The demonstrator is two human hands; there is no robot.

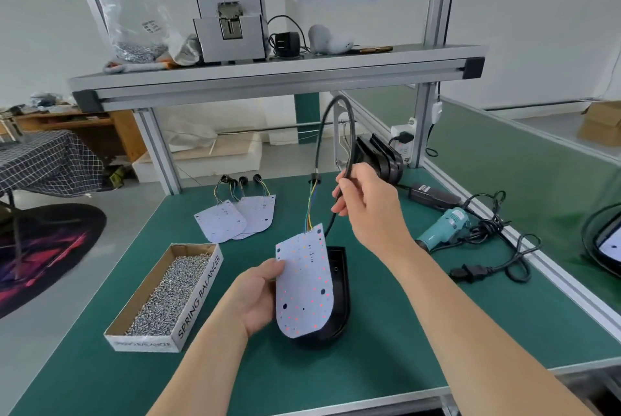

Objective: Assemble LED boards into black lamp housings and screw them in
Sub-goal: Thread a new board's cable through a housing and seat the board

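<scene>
The white, round-ended LED board [304,284] dotted with small coloured LEDs sits low in the centre of the frame, tilted up on edge over the black plastic lamp housing [341,298], which lies on the green counter [369,365] just behind and under it. The board is not yet seated. The left hand [257,294] grips its left edge, thumb on the face and fingers curled behind. A bundle of coloured wires [311,207] rises from the board's top to a thick black cable [349,133] that arches high and comes down into the right hand [366,200], whose fingers pinch it above the housing's far end. This looks like the cable-routing step, before any screwing. The next move probably calls for drawing the slack through, then lowering the board flat with its holes lined up. The open cardboard box of silver screws [198,298] waits at lower left, spare white boards [232,217] lie behind it, and a teal pistol-grip power tool [443,225] lies at right.
</scene>
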